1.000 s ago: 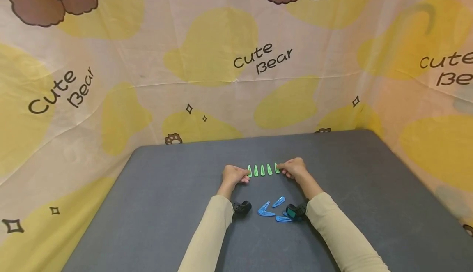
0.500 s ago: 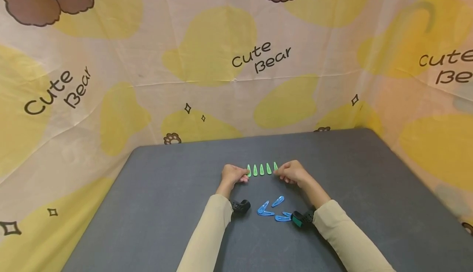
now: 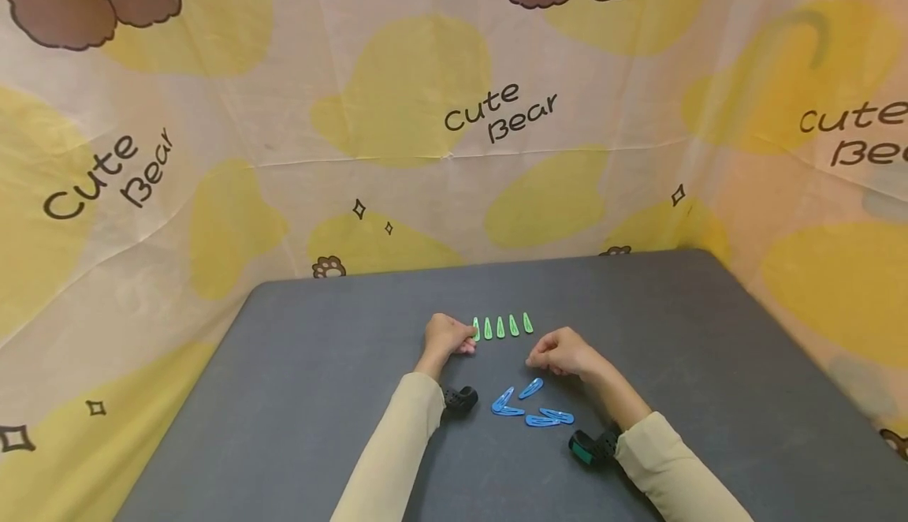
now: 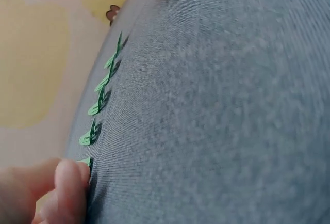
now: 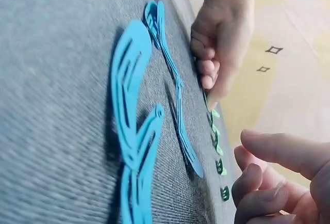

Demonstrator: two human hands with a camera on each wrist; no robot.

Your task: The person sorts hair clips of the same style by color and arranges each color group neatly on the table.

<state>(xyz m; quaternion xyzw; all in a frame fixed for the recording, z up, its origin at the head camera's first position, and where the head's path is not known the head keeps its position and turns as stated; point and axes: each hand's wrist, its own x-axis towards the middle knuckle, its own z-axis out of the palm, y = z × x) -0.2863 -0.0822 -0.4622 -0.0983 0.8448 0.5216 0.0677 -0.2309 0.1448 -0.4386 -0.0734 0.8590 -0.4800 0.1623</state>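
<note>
Green clips [image 3: 500,326] in a row, blue clips [image 3: 542,421] in a loose scatter on the grey table [image 3: 319,396].
From here, the left hand [image 3: 447,335] pinches the leftmost green clip; the other four run rightward. The right hand [image 3: 565,352] grasps nothing, fingers loosely bent; the right wrist view alone clearly shows its thumb and forefinger parted.
</note>
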